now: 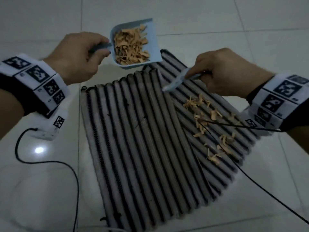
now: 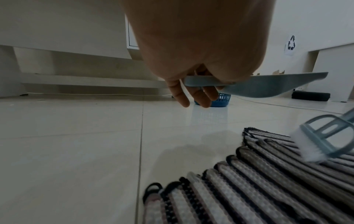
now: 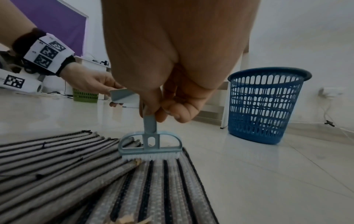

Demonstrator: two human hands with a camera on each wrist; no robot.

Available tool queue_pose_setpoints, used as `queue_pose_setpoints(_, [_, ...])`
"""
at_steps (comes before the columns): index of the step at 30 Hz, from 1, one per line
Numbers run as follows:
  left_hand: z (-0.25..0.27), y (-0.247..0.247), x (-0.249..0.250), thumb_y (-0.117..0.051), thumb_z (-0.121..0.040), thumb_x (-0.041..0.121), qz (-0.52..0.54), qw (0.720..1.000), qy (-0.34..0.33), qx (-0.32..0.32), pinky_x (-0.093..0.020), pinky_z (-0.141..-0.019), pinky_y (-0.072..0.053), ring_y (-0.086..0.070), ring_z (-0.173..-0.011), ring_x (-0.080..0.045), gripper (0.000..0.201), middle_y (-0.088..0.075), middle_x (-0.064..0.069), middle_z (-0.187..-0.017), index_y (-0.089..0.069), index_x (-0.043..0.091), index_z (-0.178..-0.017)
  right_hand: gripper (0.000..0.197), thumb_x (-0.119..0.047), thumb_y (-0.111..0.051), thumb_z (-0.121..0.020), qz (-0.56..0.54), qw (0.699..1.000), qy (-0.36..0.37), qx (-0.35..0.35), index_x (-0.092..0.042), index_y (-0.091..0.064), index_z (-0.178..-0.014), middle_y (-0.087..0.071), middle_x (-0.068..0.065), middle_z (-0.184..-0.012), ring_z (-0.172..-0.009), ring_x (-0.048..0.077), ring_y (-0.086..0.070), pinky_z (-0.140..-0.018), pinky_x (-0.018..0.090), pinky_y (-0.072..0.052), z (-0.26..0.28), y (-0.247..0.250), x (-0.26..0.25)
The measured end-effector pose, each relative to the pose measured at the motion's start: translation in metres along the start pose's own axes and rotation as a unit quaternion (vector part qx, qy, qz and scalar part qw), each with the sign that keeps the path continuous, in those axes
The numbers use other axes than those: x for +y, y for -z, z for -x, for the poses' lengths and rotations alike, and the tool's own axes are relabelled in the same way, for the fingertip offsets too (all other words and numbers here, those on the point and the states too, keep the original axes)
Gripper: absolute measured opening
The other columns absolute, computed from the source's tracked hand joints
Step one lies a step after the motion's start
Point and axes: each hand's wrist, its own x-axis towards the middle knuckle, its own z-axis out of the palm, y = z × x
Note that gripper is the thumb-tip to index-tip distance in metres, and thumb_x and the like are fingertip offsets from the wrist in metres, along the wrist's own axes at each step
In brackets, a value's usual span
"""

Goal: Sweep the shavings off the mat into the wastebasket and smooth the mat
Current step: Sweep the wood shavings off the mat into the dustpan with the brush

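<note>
While our left hand (image 1: 78, 54) grips the loaded dustpan (image 1: 133, 46) and our right hand (image 1: 229, 72) grips the brush (image 1: 177, 80), tilting may spill shavings (image 1: 212, 124) onto the mat (image 1: 142, 131).

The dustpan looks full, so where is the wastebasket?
The blue wastebasket stands upright on the tiled floor at the right of the right wrist view, off the mat, beyond its far corner.

The left hand (image 1: 80, 54) reaches in from the near left, fingers curled round the handle of a dustpan (image 1: 133, 46), holding it level at the far side. The right hand (image 1: 229, 72) comes in from the near right, pinching the handle of a brush (image 3: 149, 145) that points downward. Both wrists wear marker-printed bands.
</note>
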Motion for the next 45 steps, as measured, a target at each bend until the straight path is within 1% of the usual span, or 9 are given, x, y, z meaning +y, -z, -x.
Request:
queue_pose_setpoints(4, [0.014, -0.012, 0.008, -0.045, -0.098, 0.027, -0.015, 1.0, -0.013, -0.009, -0.039, -0.084, -0.046, -0.062, -0.094, -0.036, 0.037, -0.066, -0.02, -0.105, -0.054, 0.005, -0.127, 0.026, 0.006, -0.065, -0.088, -0.006, 0.999, -0.04, 0.005, -0.009, -0.078, -0.104, -0.07, 0.008, -0.09, -0.075, 0.021, -0.056, -0.075, 0.036, -0.05, 0.036, 0.009, 0.004])
queue_pose_setpoints(13, [-0.004, -0.02, 0.044, -0.043, -0.099, 0.029, -0.028, 0.999, -0.021, -0.01, -0.041, -0.085, -0.048, -0.063, -0.093, -0.035, 0.037, -0.066, -0.02, -0.106, -0.054, 0.006, -0.127, 0.021, -0.008, -0.058, -0.098, -0.032, 0.993, -0.067, 0.089, -0.01, -0.074, -0.112, -0.068, 0.012, -0.094, -0.083, 0.035, -0.061, -0.077, 0.045, -0.051, 0.058, 0.011, 0.019])
queue_pose_setpoints(17, [-0.013, -0.025, 0.062, -0.043, -0.099, 0.028, -0.03, 0.999, -0.016, -0.008, -0.041, -0.084, -0.05, -0.063, -0.091, -0.033, 0.035, -0.066, -0.018, -0.103, -0.056, 0.007, -0.124, 0.033, -0.011, -0.049, -0.093, -0.033, 0.998, -0.027, 0.056, -0.007, -0.075, -0.112, -0.067, 0.017, -0.095, -0.085, 0.037, -0.06, -0.077, 0.038, -0.048, 0.026, -0.011, 0.018])
queue_pose_setpoints(22, [-0.014, -0.029, 0.073, -0.044, -0.099, 0.03, -0.034, 0.999, -0.023, -0.015, -0.038, -0.083, -0.049, -0.062, -0.091, -0.031, 0.035, -0.065, -0.017, -0.105, -0.056, 0.008, -0.124, 0.033, 0.007, -0.061, -0.085, -0.034, 0.999, 0.036, -0.018, -0.009, -0.078, -0.109, -0.069, 0.012, -0.091, -0.078, 0.033, -0.06, -0.071, 0.042, -0.053, 0.025, -0.018, 0.019])
queue_pose_setpoints(25, [-0.014, -0.03, 0.069, -0.045, -0.099, 0.029, -0.035, 0.999, -0.013, -0.021, -0.033, -0.082, -0.045, -0.063, -0.093, -0.031, 0.035, -0.066, -0.016, -0.107, -0.055, 0.009, -0.126, 0.035, 0.009, -0.062, -0.083, -0.055, 0.997, -0.001, -0.048, -0.013, -0.079, -0.103, -0.065, -0.002, -0.086, -0.075, 0.02, -0.055, -0.072, 0.034, -0.048, 0.044, -0.006, 0.031])
queue_pose_setpoints(33, [-0.029, -0.039, 0.065, -0.048, -0.097, 0.026, -0.053, 0.995, -0.059, -0.056, -0.038, -0.087, -0.045, -0.06, -0.101, -0.035, 0.035, -0.064, -0.018, -0.114, -0.056, 0.006, -0.124, 0.039, 0.013, -0.056, -0.083, -0.091, 0.991, -0.095, -0.014, -0.015, -0.08, -0.096, -0.072, 0.003, -0.091, -0.086, 0.024, -0.067, -0.083, 0.039, -0.056, 0.084, 0.013, 0.029])
queue_pose_setpoints(37, [-0.041, -0.04, 0.058, -0.049, -0.097, 0.025, -0.065, 0.99, -0.091, -0.082, -0.043, -0.087, -0.046, -0.059, -0.099, -0.037, 0.035, -0.063, -0.019, -0.114, -0.057, 0.005, -0.123, 0.035, 0.003, -0.058, -0.09, -0.115, 0.981, -0.152, -0.017, -0.023, -0.078, -0.1, -0.069, -0.008, -0.084, -0.075, 0.026, -0.065, -0.074, 0.043, -0.057, 0.095, 0.023, 0.024])
queue_pose_setpoints(40, [-0.053, -0.037, 0.05, -0.049, -0.097, 0.025, -0.071, 0.988, -0.105, -0.086, -0.043, -0.085, -0.046, -0.059, -0.097, -0.037, 0.034, -0.063, -0.02, -0.112, -0.057, 0.003, -0.122, 0.03, -0.005, -0.06, -0.092, -0.121, 0.977, -0.177, -0.008, -0.028, -0.077, -0.102, -0.072, 0.001, -0.079, -0.074, 0.034, -0.066, -0.07, 0.05, -0.058, 0.09, 0.025, 0.025])
queue_pose_setpoints(45, [-0.068, -0.036, 0.037, -0.049, -0.097, 0.025, -0.063, 0.99, -0.102, -0.077, -0.043, -0.088, -0.045, -0.059, -0.099, -0.037, 0.036, -0.064, -0.02, -0.113, -0.056, 0.003, -0.124, 0.027, -0.009, -0.06, -0.095, -0.131, 0.971, -0.198, 0.016, -0.026, -0.077, -0.11, -0.075, 0.009, -0.091, -0.082, 0.031, -0.068, -0.08, 0.044, -0.058, 0.058, 0.009, 0.027])
